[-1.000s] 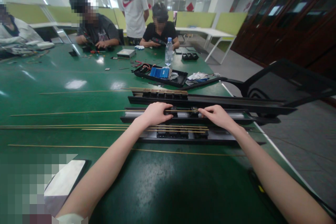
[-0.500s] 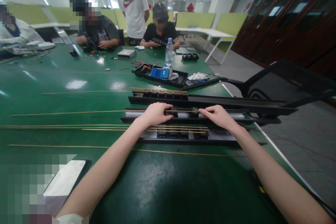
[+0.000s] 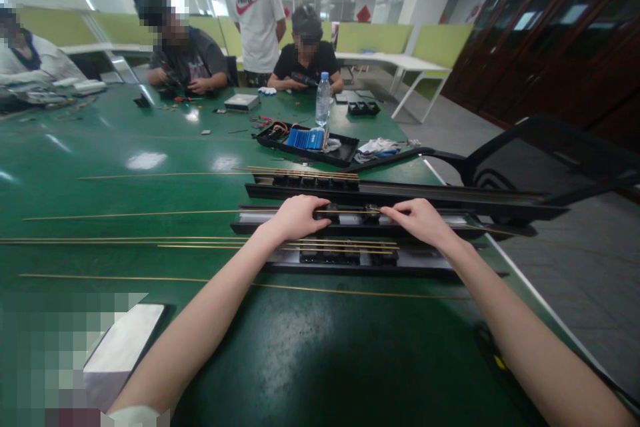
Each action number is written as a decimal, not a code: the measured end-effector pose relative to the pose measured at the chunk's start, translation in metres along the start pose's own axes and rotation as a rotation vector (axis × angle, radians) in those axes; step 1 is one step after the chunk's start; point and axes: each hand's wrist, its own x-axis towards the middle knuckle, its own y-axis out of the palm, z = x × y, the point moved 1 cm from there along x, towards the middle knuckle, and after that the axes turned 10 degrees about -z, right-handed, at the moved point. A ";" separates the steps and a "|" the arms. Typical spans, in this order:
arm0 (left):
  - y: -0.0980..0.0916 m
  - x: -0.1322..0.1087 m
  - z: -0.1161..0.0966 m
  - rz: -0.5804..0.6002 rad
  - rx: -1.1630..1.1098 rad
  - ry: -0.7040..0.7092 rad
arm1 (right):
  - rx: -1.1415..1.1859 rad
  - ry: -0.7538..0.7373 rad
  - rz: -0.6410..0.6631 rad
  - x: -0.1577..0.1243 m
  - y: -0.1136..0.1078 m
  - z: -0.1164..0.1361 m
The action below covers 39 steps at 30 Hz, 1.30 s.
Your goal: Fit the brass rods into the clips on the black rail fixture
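Observation:
My left hand (image 3: 299, 215) is closed around a small black block (image 3: 330, 213) that sits in the middle black channel (image 3: 250, 219), thumb on the near side and fingers on the far side. To its right a second small black block (image 3: 371, 213) stands in the same channel. My right hand (image 3: 414, 219) pinches a thin brass-coloured rod (image 3: 355, 212) just beyond that block. The rod runs along the blocks, and a thin length trails out past my right wrist over the table edge. Part of it is hidden behind my hands.
Two more black channels, a far one (image 3: 420, 193) and a near one (image 3: 420, 265), hold black blocks and long thin rods. Behind them are a black tray (image 3: 345, 150), a water bottle (image 3: 323, 103) and white gloves (image 3: 377, 148). A chair (image 3: 560, 147) stands right; people sit opposite.
The trailing rod length on the right has swung up and away from me. Both hands keep almost the same place and grip.

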 end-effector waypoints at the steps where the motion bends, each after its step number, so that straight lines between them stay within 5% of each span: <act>1: 0.000 0.000 0.000 -0.003 0.001 0.001 | -0.010 -0.007 -0.002 0.000 -0.001 0.000; 39: 0.000 0.000 0.000 0.003 -0.006 -0.004 | -0.057 0.002 0.012 -0.001 -0.007 0.005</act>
